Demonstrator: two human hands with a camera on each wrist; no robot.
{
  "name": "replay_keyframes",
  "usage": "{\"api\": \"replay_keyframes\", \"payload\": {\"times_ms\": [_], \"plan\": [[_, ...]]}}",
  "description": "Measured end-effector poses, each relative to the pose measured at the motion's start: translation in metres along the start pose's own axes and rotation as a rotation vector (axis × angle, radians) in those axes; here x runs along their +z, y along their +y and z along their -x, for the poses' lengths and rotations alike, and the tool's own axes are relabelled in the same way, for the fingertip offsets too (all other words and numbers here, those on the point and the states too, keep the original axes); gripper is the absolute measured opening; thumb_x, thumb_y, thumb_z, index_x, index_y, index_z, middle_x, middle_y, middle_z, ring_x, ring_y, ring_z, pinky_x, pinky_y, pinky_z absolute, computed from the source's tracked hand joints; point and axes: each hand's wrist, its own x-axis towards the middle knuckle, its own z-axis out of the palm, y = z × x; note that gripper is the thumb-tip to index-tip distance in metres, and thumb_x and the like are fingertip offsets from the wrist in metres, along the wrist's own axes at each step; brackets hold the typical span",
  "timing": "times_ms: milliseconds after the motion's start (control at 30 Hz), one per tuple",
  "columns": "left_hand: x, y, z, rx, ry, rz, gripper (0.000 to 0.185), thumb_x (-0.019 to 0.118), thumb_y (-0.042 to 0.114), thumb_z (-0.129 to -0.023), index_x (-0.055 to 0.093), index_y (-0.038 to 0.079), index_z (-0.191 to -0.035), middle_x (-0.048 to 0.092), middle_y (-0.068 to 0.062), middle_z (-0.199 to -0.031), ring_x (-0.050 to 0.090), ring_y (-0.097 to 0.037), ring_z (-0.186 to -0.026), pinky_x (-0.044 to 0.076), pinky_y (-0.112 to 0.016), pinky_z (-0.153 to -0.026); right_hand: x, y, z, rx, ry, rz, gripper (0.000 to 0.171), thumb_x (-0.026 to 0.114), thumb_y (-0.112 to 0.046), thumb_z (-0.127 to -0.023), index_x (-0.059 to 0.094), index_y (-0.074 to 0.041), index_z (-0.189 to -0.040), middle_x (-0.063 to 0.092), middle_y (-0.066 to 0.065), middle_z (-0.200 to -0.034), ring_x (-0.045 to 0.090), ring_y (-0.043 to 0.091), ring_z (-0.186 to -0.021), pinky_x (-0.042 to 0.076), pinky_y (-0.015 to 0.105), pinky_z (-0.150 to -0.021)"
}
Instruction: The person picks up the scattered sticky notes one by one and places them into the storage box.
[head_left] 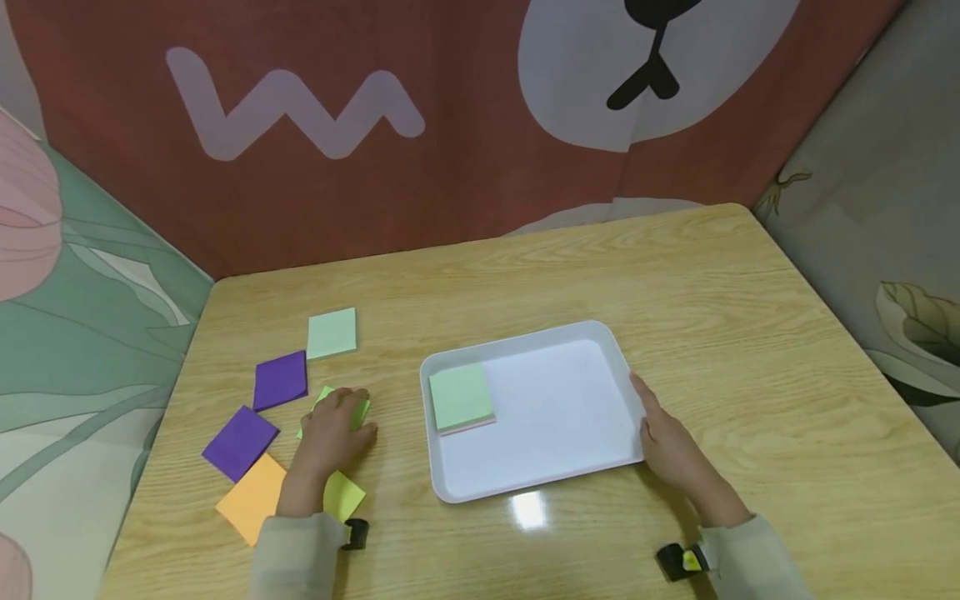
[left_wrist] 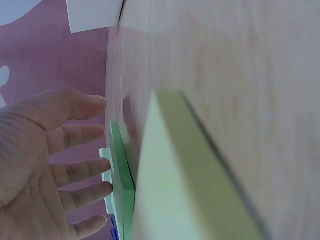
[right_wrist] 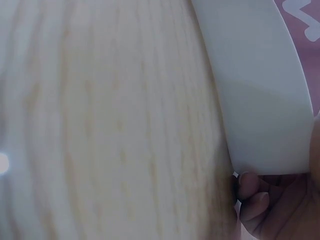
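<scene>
My left hand [head_left: 330, 433] is over a bright green sticky-note pad [head_left: 363, 412], partly covering it. In the left wrist view its fingers extend toward the green pad [left_wrist: 122, 175], fingertips right at its face, the thumb apart. A yellow-green pad [head_left: 343, 496] lies by that wrist and looms large in the left wrist view. My right hand [head_left: 675, 450] grips the right side of a white tray [head_left: 562, 433], with fingers curled under its edge in the right wrist view. Inside the tray, at the left, sits a pale green pad [head_left: 461, 398] with a pinkish layer beneath.
Left of my left hand lie two purple pads [head_left: 281, 380] and an orange pad [head_left: 251, 498]. Farther back is a mint pad [head_left: 332, 333]. The wooden table [head_left: 712, 292] meets a red patterned cloth [head_left: 322, 200] behind and printed cloths at both sides.
</scene>
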Motion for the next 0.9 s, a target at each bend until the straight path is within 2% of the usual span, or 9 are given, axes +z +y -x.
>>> {"api": "replay_keyframes", "payload": {"times_ms": [333,533,900], "plan": [[-0.004,-0.005,0.001,-0.056,-0.058,-0.059,0.05,0.06,0.021,-0.077,0.045,0.0,-0.12,0.035,-0.029,-0.121,0.032,-0.05,-0.106,0.027,-0.063,-0.073,0.0,0.001,-0.001,0.003,-0.007,-0.017,0.056,0.028,0.008,-0.086,0.005,0.0,-0.137,0.023,0.036,-0.127,0.028,0.047,-0.113,0.027,0.054,-0.088],[-0.006,-0.006,0.0,-0.082,-0.102,-0.048,0.052,0.058,0.021,-0.078,0.042,-0.001,-0.122,0.031,-0.03,-0.124,0.028,-0.052,-0.108,0.027,-0.065,-0.073,0.0,0.002,-0.001,0.003,-0.008,-0.012,0.055,0.028,0.007,-0.086,0.005,0.001,-0.136,0.023,0.036,-0.128,0.029,0.046,-0.113,0.028,0.053,-0.088],[-0.011,-0.008,-0.002,-0.181,-0.169,-0.033,0.056,0.057,0.021,-0.08,0.036,0.001,-0.127,0.021,-0.029,-0.129,0.02,-0.052,-0.113,0.02,-0.068,-0.077,0.0,0.001,0.0,-0.008,-0.004,-0.021,0.056,0.028,0.008,-0.086,0.004,0.0,-0.137,0.023,0.036,-0.128,0.029,0.046,-0.113,0.027,0.053,-0.088]]}}
